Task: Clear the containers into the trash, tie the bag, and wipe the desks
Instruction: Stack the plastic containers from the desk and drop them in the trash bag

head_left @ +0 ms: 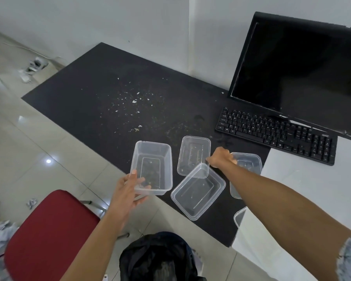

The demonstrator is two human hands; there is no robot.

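Several clear plastic containers lie near the front edge of a dark desk [93,94] scattered with crumbs [136,102]. My left hand [128,191] grips the near rim of the leftmost container [152,165], which overhangs the desk edge. My right hand [221,157] reaches over the desk, fingers curled at the edge of the right container [249,165], partly hidden by my forearm. Between them lie a flat lid-like container [193,153] and a tilted one [199,191]. A black trash bag [158,258] stands open on the floor below.
A black monitor [296,72] and keyboard [276,134] sit at the right, by a white desk [312,189]. A red chair [47,236] stands at the lower left. Crumpled paper [0,232] litters the tiled floor. Another container's edge [239,217] shows under the white desk.
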